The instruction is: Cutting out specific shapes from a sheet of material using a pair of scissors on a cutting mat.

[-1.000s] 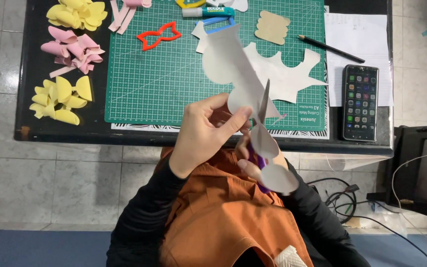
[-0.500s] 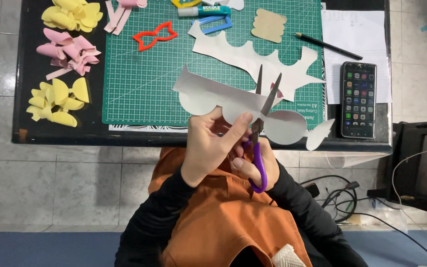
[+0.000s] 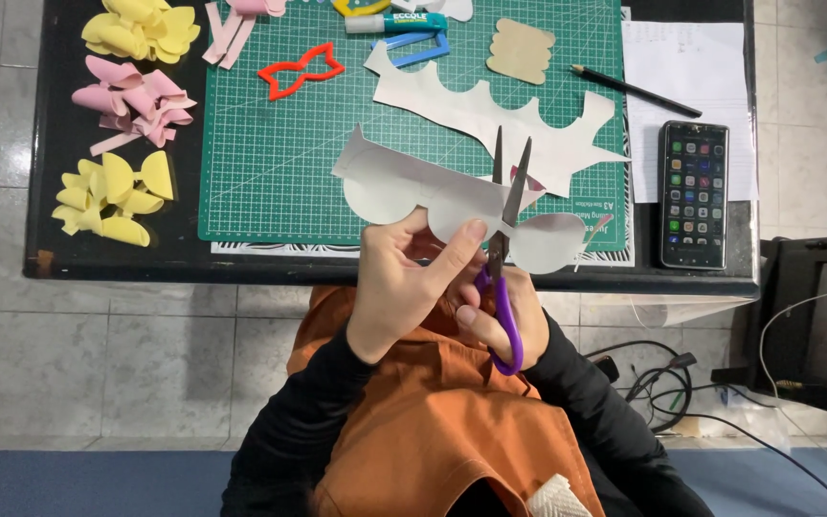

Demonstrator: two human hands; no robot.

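Scissors (image 3: 507, 206) with purple handles gripped in right hand (image 3: 504, 321), blades parted over the scalloped edge of a white paper strip (image 3: 413, 187); strip pinched closed in left hand (image 3: 404, 282), held in the air just above the near edge of the counter (image 3: 126, 263) and green cutting mat (image 3: 270, 144). Best done, by the look of it, with short snips along the curve, turning the paper rather than the blades, and keeping the left thumb (image 3: 466, 239) clear.

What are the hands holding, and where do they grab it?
The left hand pinches the white cut paper sheet at its lower edge. The right hand holds the purple-handled scissors by the handle loops, blades open.
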